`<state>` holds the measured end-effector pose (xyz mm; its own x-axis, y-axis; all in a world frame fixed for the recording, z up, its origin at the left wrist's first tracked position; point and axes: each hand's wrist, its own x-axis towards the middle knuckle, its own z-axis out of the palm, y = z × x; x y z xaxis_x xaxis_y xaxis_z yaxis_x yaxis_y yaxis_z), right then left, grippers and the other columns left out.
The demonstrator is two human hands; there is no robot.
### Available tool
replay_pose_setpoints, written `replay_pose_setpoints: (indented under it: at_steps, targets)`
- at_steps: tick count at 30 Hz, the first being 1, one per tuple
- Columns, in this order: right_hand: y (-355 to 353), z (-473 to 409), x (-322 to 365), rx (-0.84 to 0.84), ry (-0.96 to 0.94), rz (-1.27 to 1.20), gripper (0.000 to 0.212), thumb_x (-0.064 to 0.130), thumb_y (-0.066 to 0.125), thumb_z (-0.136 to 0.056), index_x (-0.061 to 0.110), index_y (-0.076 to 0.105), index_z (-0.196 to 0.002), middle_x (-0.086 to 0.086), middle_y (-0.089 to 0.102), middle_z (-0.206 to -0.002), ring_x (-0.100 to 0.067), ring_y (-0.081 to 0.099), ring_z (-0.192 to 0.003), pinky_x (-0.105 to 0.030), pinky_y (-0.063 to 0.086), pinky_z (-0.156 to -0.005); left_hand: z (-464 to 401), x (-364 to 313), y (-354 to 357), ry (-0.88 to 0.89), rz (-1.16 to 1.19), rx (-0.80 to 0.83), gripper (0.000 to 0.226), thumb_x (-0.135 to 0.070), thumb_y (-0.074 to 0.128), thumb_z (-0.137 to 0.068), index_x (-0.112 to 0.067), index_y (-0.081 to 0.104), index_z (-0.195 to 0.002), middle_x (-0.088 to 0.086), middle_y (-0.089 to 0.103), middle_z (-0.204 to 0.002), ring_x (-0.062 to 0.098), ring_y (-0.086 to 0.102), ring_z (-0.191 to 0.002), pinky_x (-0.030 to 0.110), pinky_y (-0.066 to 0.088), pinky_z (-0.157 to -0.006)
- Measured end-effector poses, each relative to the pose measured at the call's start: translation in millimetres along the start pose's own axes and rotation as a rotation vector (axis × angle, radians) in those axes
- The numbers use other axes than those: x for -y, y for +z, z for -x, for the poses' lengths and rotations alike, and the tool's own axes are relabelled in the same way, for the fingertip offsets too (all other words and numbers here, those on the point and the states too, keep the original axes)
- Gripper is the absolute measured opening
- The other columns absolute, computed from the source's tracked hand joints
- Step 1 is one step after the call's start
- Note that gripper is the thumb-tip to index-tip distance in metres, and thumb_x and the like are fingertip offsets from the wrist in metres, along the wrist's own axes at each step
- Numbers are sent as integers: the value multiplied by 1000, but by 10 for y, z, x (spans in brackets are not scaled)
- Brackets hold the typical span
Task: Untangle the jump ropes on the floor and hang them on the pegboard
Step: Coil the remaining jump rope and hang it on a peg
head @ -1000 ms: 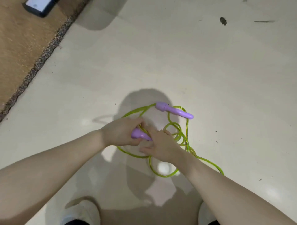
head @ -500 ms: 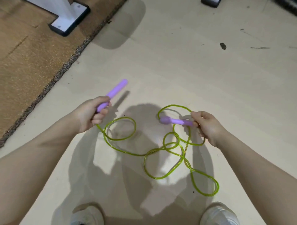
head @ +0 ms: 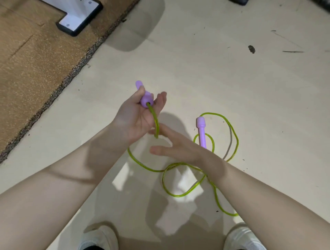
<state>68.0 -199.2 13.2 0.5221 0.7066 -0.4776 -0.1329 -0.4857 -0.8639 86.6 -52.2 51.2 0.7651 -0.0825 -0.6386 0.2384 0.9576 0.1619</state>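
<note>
A jump rope with a yellow-green cord and purple handles lies looped on the pale floor. My left hand is raised palm up and holds one purple handle between thumb and fingers, the cord hanging down from it. My right hand reaches across just below, fingers straight, touching the hanging cord near its fingertips. The second purple handle lies on the floor just beyond my right hand, free of both hands. The cord crosses itself in several loops under my right wrist.
A brown mat with a rough dark edge covers the floor at left. A white and black stand foot sits on it at the top. My two white shoes show at the bottom. A dark object lies at the top right.
My right hand let go of the second handle, which now lies on the floor, and moved left to the cord. My left hand turned palm up and came toward the middle.
</note>
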Motion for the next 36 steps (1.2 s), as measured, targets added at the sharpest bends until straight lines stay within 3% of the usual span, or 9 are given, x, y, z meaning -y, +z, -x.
replay_pose_setpoints:
  at_steps: [3,6,13,17,20,23,26,31,36]
  targets:
    - [-39,-39,7,-56,40,207,6,24,60,-89,18,63,-88,2,67,-83,1,58,-74,-19,41,-75,22,-136,76,24,144,87,15,-22,50,-95,-14,47,-108,15,50,-92,34,67,-58,29,54,-44]
    - [-347,48,-230,-235,227,287,28,27,53,-93,8,54,-72,-7,57,-67,-1,49,-42,-17,41,-57,-12,-321,-10,224,138,-135,24,-24,46,-98,-3,47,-108,20,53,-91,29,65,-75,27,54,-45]
    - [-921,446,-525,-715,309,-149,42,35,53,-93,8,47,-62,-7,44,-60,-18,42,-60,-26,36,-62,-98,-422,-977,145,-392,-623,36,-31,39,-100,-9,38,-73,4,48,-74,16,58,-62,33,57,-47]
    - [-867,450,-259,-535,238,-358,41,36,39,-99,15,45,-65,3,32,-50,-12,29,-44,-24,33,-52,25,-196,-966,-351,-1537,-594,45,-48,25,-98,-12,45,-79,9,67,-65,20,63,-50,21,44,-50]
    - [-842,455,-36,-237,170,-388,29,25,44,-99,11,54,-75,7,32,-47,-10,25,-42,-22,27,-45,-25,-13,-743,101,-2087,-371,48,-44,31,-98,-3,56,-97,12,59,-91,28,60,-82,25,40,-62]
    - [-808,455,163,-79,83,-224,16,4,52,-90,14,63,-82,9,41,-46,-6,29,-40,-21,20,-41,76,286,-298,83,-1477,133,39,-45,32,-95,-22,59,-112,-3,66,-104,11,61,-97,8,44,-74]
    - [-762,416,312,-233,-34,-134,23,-2,52,-89,15,65,-83,14,55,-55,-3,42,-49,-14,30,-47,186,524,-59,-24,-1286,321,21,-32,38,-99,-19,56,-97,0,54,-64,11,53,-53,19,49,-59]
    - [-815,274,-212,-539,55,207,39,14,62,-83,18,55,-121,2,51,-118,-8,47,-110,-20,35,-98,96,379,-205,146,-1178,28,27,-18,36,-100,-14,49,-77,-9,25,-43,7,15,-37,18,12,-41]
    - [-579,475,-1211,-265,492,755,46,33,61,-81,23,49,-125,-5,48,-129,-29,45,-122,-37,34,-102,-22,40,-604,282,-963,-262,25,-20,28,-101,-20,47,-86,-12,25,-37,4,17,-30,10,13,-36]
